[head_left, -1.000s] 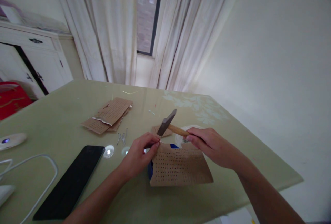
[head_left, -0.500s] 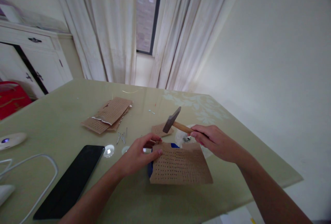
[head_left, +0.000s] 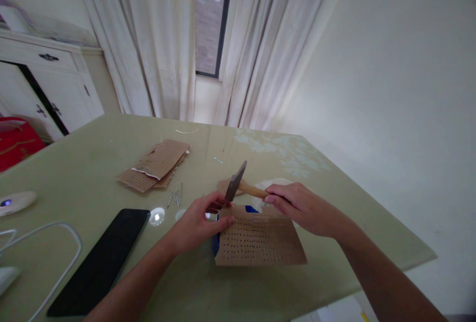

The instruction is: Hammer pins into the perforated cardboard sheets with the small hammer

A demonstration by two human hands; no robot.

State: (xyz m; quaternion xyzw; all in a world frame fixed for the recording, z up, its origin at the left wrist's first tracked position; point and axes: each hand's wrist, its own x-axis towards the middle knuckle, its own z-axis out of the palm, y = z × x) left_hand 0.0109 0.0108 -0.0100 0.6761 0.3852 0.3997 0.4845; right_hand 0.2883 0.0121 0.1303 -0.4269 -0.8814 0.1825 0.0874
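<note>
A brown piece of cardboard (head_left: 260,240), covered in rows of small holes, lies over a blue object (head_left: 215,242) that shows only at its edges. At its upper left corner, my left hand (head_left: 204,218) has its thumb on the cardboard and its fingers closed around a nail, mostly hidden by fingers and hammer. My right hand (head_left: 301,208) grips the wooden handle of a hammer (head_left: 253,189). The hammer's metal head is down at my left fingertips, over the nail; whether they touch I cannot tell.
Several loose nails (head_left: 174,198) lie left of my left hand. Farther left are a stack of perforated cardboard (head_left: 159,163), a black phone-like slab (head_left: 100,262) and a white cable (head_left: 80,242). A clear plastic bag (head_left: 275,183) and small cardboard piece (head_left: 224,185) sit behind the hammer.
My right hand has brought the hammer down and to the left, so its head now meets the area of my left fingertips. My left hand and the cardboard have stayed almost still.
</note>
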